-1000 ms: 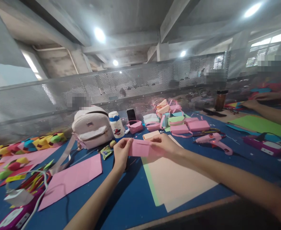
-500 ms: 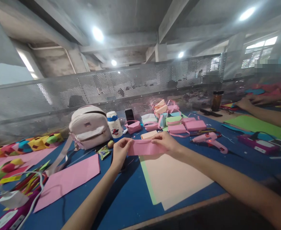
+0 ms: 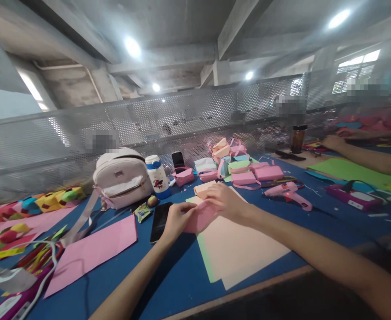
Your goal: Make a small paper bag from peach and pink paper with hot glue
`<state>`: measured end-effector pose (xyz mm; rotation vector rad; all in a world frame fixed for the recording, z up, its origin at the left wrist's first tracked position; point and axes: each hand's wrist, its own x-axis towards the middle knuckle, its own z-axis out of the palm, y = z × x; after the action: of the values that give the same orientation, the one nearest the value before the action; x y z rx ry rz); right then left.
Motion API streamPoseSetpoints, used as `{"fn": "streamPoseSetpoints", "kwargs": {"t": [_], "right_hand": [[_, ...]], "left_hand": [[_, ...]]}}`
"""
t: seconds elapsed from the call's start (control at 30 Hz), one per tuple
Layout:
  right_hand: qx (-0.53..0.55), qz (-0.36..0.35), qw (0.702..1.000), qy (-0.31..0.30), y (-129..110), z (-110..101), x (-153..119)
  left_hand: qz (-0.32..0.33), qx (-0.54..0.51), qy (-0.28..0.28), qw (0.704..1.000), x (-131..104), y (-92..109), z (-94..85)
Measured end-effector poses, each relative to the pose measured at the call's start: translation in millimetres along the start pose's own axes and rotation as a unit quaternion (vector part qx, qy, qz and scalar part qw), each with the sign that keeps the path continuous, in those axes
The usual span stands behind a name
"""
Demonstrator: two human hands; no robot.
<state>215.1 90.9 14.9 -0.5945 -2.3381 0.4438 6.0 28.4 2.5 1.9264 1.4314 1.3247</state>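
Note:
A small pink paper piece [image 3: 200, 216] is held between both my hands, over the left edge of the peach paper sheets [image 3: 245, 244]. My left hand [image 3: 176, 218] pinches its left end. Fingers of my right hand [image 3: 227, 202] are closed on its upper right part and cover much of it. Behind my right hand lies a folded peach paper piece [image 3: 205, 189]. A black phone [image 3: 160, 221] is flat on the table beside my left hand.
On the blue table [image 3: 169, 284] are a pink sheet [image 3: 95, 255], a backpack [image 3: 124, 180], a bottle [image 3: 158, 178], small paper bags [image 3: 245, 179], a pink glue gun [image 3: 290, 193] and a purple power strip [image 3: 352, 198]. Another person's hand [image 3: 335, 142] is at the right.
The pink paper, level and stretched before, is now tilted and lower at its left end. My right hand has closed in toward my left hand. More of the black phone shows.

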Motion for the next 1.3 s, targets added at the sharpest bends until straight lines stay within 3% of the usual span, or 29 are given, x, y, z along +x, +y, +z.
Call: {"fn": "streamPoseSetpoints", "kwargs": {"t": [0.27, 0.63, 1.13, 1.3], "right_hand": [[0.124, 0.104, 0.985, 0.063, 37.3, -7.2, 2.5], [0.189, 0.111, 0.975, 0.039, 14.6, -8.9, -2.1], [0.17, 0.151, 0.973, 0.048, 18.7, -8.5, -1.4], [0.157, 0.164, 0.973, 0.036, 34.5, -7.1, 0.4]], "left_hand": [[0.0, 0.013, 0.026, 1.0, 4.3, -3.1, -10.3], [-0.007, -0.002, -0.009, 1.0, 4.5, 0.8, -9.5], [-0.019, -0.01, -0.047, 0.999, 5.6, 1.9, -11.1], [-0.034, -0.013, -0.074, 0.997, 6.8, 2.0, -9.9]]}}
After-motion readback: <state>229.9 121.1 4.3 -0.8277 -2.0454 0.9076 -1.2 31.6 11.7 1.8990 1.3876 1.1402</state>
